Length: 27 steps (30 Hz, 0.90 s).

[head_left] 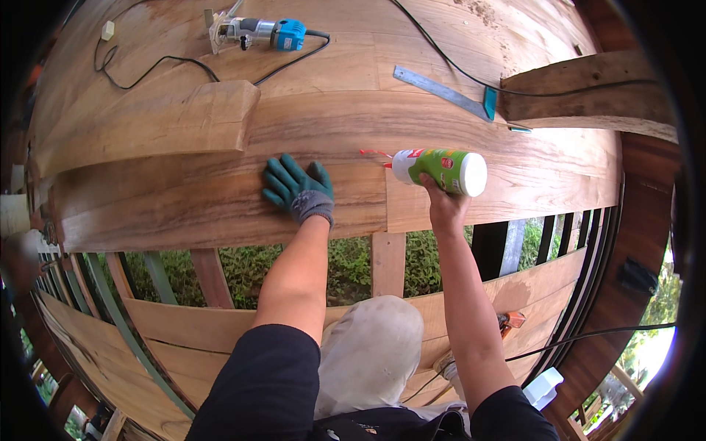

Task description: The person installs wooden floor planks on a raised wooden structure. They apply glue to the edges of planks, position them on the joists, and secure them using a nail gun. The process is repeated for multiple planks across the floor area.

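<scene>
My left hand [297, 185], in a green-coated glove with a grey cuff, lies on the wide wooden boards [184, 198] with its fingers spread. My right hand [446, 200] is wrapped round a green and white bottle [456, 170], probably glue, tilted nearly on its side. The bottle's red tip points left, just over the seam between two boards. A thin red strand shows beside that tip; whether it belongs to the cap I cannot make out. The underside of the bottle hides part of my right-hand fingers.
A blue and silver trim router [257, 34] with a black cord stands at the back left. Nearer is a thick cut timber [162, 121]. A try square [445, 92] lies by a heavy beam [581, 88]. Open gaps between slats show plants [331, 268] below.
</scene>
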Available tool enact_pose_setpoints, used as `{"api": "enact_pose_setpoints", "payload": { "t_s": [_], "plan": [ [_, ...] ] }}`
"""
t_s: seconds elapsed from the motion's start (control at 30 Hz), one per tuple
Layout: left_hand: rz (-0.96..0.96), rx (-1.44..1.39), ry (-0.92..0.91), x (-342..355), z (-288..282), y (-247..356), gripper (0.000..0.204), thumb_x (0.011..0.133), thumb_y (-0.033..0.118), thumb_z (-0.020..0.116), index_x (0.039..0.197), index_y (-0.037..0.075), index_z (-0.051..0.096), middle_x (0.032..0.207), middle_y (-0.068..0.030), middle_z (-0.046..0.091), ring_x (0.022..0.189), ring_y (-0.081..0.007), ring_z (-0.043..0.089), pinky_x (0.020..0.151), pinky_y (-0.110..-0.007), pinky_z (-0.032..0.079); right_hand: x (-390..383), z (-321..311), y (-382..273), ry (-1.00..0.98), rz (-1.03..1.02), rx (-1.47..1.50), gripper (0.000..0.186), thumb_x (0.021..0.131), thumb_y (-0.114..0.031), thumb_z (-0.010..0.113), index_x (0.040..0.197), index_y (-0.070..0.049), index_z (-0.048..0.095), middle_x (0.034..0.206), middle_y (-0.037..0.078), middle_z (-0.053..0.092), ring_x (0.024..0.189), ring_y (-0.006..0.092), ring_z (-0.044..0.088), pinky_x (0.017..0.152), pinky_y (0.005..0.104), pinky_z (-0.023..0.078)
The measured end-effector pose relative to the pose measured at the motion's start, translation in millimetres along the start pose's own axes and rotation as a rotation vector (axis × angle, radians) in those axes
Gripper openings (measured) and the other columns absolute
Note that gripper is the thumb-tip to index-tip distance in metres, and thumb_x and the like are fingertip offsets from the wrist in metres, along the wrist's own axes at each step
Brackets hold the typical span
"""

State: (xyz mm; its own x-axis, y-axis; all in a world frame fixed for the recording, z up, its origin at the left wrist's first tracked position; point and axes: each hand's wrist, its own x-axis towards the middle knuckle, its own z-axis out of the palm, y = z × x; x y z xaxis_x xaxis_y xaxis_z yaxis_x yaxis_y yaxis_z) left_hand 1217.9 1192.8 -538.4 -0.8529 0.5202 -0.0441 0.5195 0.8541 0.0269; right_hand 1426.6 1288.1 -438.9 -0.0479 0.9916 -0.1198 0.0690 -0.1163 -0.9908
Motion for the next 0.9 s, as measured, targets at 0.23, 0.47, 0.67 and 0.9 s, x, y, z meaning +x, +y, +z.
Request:
{"api": "enact_pose_setpoints", "payload": {
  "t_s": [0.23, 0.47, 0.67, 0.9],
  "plan": [
    [0.011, -0.011, 0.075, -0.2, 0.9, 0.3, 0.070, 0.097, 0.054, 0.041, 0.151, 0.009, 0.035, 0.161, -0.0181, 0.024, 0.147, -0.0379, 0.024, 0.116, -0.061, 0.016, -12.8, -0.5, -51.2, 0.017, -0.074, -0.031, 0.047, 0.081, 0.006, 0.076, 0.124, 0.002, 0.056, 0.113, 0.011, 0.065, 0.103, 0.0215, 0.064, 0.093, 0.0349, 0.053],
    [0.015, -0.060, 0.008, -3.1, -6.5, -0.6, 0.072, 0.096, 0.052, 0.041, 0.152, 0.007, 0.033, 0.161, -0.0208, 0.021, 0.148, -0.0409, 0.021, 0.117, -0.061, 0.013, -43.8, -4.3, -65.1, -0.037, 0.085, -0.409, 0.046, 0.082, 0.007, 0.074, 0.125, 0.002, 0.057, 0.117, 0.013, 0.064, 0.105, 0.0220, 0.064, 0.096, 0.0375, 0.053],
    [0.007, -0.034, 0.019, 0.2, 2.2, 0.5, 0.072, 0.097, 0.052, 0.038, 0.153, 0.007, 0.032, 0.163, -0.0198, 0.018, 0.149, -0.0374, 0.019, 0.118, -0.060, 0.011, -32.2, -13.2, -36.7, 0.039, 0.060, -0.113, 0.044, 0.082, 0.006, 0.077, 0.121, 0.002, 0.058, 0.115, 0.011, 0.066, 0.105, 0.0189, 0.063, 0.094, 0.0336, 0.053],
    [0.018, -0.011, 0.074, -1.3, 3.9, 0.4, 0.071, 0.097, 0.053, 0.042, 0.152, 0.009, 0.032, 0.161, -0.0180, 0.023, 0.148, -0.0378, 0.022, 0.116, -0.060, 0.015, -24.7, -12.4, -21.5, 0.011, 0.024, -0.112, 0.047, 0.081, 0.004, 0.078, 0.123, 0.003, 0.056, 0.115, 0.011, 0.065, 0.105, 0.0207, 0.063, 0.093, 0.0347, 0.055]
  ]
}}
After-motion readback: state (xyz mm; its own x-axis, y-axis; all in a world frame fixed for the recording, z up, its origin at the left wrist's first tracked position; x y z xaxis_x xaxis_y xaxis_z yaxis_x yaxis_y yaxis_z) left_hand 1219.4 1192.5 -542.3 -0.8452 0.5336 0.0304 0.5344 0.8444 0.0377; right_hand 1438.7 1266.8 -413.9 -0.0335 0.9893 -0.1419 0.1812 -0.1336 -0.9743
